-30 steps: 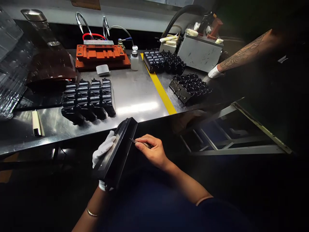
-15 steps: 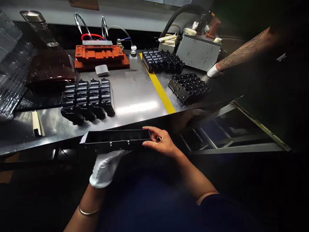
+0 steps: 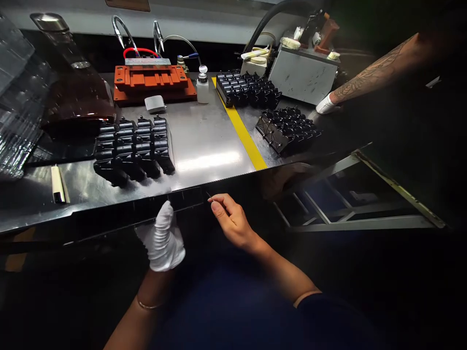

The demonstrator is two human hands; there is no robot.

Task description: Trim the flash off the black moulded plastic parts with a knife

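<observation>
My left hand (image 3: 166, 240), in a white glove, is closed round a long, hollow black plastic part (image 3: 189, 197) just off the bench's front edge. Much of this part blends into the dark background. My bare right hand (image 3: 233, 221) pinches a small knife (image 3: 209, 195), its thin blade pointing at the part's right end. Whether the blade touches the plastic I cannot tell. Nearest on the bench stands a row of similar black parts (image 3: 134, 150).
More black parts (image 3: 248, 90) stand beyond the yellow tape (image 3: 244, 138). An orange fixture (image 3: 149, 80), a small white bottle (image 3: 203, 90) and a jug of dark liquid (image 3: 78, 97) are behind. Another person's arm (image 3: 375, 73) rests by a grey box (image 3: 302, 73).
The black part was tilted steeply, then lay level with my right hand at its end. Now it is turned again, slanting up to the right, and my right hand points the knife at it.
</observation>
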